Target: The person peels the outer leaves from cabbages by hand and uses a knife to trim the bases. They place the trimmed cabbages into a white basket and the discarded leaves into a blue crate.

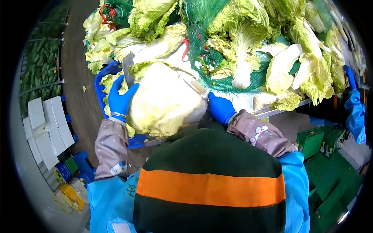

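Observation:
A large pale Chinese cabbage (159,99) lies on its side at the front edge of the work table, close before my body. My left hand (121,100), in a blue glove, is at its left side with fingers spread and the thumb by the leaves. A flat grey metal strip (128,69) stands up just beyond those fingers. My right hand (220,108), also gloved in blue, is closed beside the cabbage's stem end; I cannot tell what is in it. Loose leaves (283,70) and a green net (198,50) lie beyond.
A blue crate (100,87) with leaves stands at the left. More cabbages (241,50) are heaped across the table. Another person's gloved hand (349,75) shows at the far right, above green crates (311,139). White boxes (48,128) are stacked at the left.

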Action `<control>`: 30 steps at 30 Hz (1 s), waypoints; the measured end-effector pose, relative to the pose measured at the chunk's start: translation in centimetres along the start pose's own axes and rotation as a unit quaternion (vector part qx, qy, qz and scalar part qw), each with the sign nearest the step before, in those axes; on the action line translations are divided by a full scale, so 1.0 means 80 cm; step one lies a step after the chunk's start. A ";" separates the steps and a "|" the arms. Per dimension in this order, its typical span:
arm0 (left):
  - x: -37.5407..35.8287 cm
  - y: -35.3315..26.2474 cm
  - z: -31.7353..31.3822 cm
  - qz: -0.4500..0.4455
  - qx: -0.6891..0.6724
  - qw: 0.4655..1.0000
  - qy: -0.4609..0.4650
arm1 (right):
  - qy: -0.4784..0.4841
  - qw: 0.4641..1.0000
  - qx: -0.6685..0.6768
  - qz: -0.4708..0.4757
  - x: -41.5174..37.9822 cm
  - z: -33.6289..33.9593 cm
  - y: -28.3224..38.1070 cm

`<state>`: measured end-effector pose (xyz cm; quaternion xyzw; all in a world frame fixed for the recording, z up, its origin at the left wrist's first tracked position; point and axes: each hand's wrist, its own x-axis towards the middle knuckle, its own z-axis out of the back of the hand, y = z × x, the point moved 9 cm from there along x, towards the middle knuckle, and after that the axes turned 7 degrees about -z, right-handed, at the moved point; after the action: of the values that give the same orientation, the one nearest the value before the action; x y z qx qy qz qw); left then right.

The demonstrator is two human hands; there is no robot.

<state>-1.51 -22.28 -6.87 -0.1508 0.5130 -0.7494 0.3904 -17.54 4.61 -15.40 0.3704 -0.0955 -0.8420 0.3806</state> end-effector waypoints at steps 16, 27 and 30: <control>-0.013 -0.064 -0.011 -0.050 -0.215 0.971 0.086 | -0.191 0.962 0.182 -0.073 -0.007 0.036 -0.085; -0.107 -0.164 -0.159 -0.218 -0.215 0.927 0.218 | -0.028 0.799 0.571 0.185 -0.074 0.138 0.082; -0.113 -0.196 -0.146 -0.274 -0.113 0.939 0.172 | -0.012 0.779 0.590 0.214 -0.093 0.143 0.101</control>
<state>-9.68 -5.32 3.65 -0.1977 0.5920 -0.7793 0.0560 -17.68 2.93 0.32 0.4820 -0.6549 -0.5225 0.2564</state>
